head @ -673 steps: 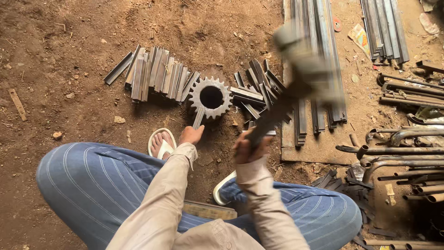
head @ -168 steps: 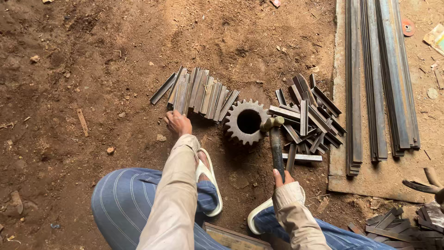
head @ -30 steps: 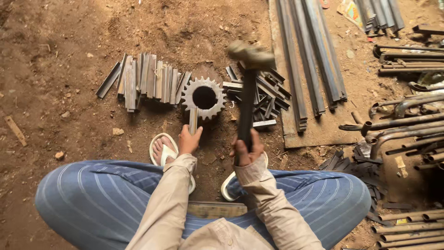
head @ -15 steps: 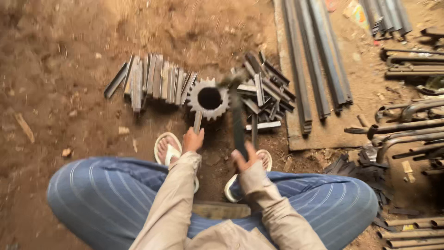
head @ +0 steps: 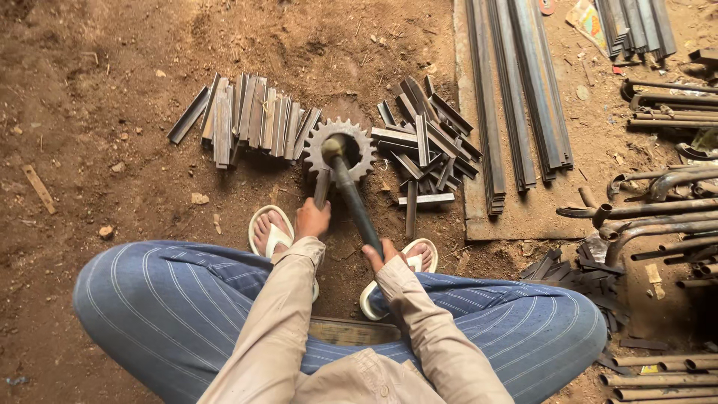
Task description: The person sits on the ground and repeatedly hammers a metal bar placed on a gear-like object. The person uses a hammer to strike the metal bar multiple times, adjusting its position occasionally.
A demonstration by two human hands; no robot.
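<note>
A toothed steel gear [head: 357, 137] lies flat on the dirt between two heaps of short metal strips. My left hand [head: 312, 220] grips one short metal strip [head: 321, 188] whose far end rests on the gear's near edge. My right hand [head: 381, 255] is closed around the dark handle of a hammer [head: 350, 193]. The hammer head is down on the gear, beside the strip's end. I squat with both feet in white sandals just behind my hands.
A row of short strips [head: 243, 120] lies left of the gear, a loose heap [head: 426, 146] right of it. Long flat bars [head: 516, 90] rest on a board to the right. Bent pipes and rods [head: 658, 202] crowd the far right. Bare dirt stretches left.
The hammer was raised above the gear a second ago; it has swung down and its head now sits on the gear. My left hand has kept hold of the strip.
</note>
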